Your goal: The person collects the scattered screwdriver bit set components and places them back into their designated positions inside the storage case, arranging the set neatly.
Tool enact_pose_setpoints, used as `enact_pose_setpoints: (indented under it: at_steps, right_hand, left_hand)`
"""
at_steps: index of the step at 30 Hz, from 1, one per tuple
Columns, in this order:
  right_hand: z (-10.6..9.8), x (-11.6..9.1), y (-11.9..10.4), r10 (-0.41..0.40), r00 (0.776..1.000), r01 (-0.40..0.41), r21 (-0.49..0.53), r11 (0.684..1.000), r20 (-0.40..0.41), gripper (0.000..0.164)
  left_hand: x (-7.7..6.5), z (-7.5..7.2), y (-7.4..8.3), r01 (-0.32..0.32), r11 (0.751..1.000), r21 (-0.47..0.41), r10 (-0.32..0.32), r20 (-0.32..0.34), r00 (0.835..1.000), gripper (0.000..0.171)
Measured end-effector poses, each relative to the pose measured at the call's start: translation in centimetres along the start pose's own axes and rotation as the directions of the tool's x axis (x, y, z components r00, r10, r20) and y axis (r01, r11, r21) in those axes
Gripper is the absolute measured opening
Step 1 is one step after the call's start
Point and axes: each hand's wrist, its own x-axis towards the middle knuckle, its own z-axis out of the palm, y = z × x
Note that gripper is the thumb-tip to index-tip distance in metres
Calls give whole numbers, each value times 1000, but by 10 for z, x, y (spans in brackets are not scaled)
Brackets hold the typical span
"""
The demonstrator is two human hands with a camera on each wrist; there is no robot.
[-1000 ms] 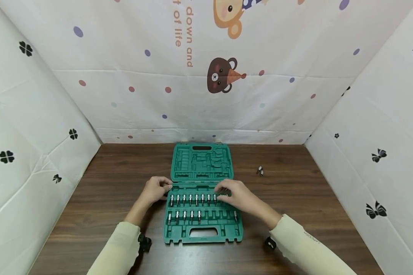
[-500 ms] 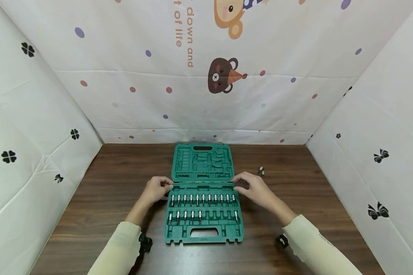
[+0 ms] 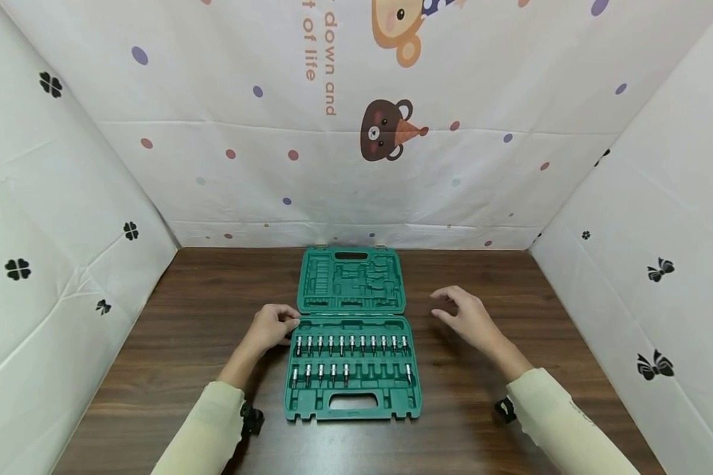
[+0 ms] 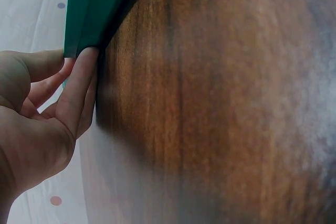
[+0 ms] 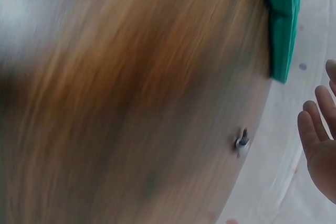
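Note:
The green tool case lies spread flat on the table, its lid folded back. Silver-and-dark bit sockets fill its upper row; the lower row has several at the left and one bit socket at the far right. My left hand pinches the case's left edge near the hinge, thumb above and fingers at the side. My right hand hovers right of the case, fingers loosely bent, holding nothing. Small loose metal pieces, apparently bit sockets, lie on the table in the right wrist view; the right hand hides them from the head view.
Between the lower row's left group and its far-right piece are vacant slots. The dark wooden table meets a patterned white cloth at the back and sides.
My right hand has moved off the upper row and rightward past the case, uncovering that row's right end. The left hand stays at the case's left edge.

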Motion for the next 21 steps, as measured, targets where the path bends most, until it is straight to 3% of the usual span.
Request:
enact_pose_setpoints:
  at_steps: [7, 21]
  right_hand:
    - [-9, 3, 24, -10, 1000, 10, -72, 997, -1, 31]
    - [-16, 9, 55, 13, 995, 0, -136, 991, 97, 29]
  left_hand:
    - [0, 0, 1, 5, 1000, -12, -5, 3, 1000, 16]
    - [0, 0, 0, 7, 1000, -19, -7, 4, 1000, 16]
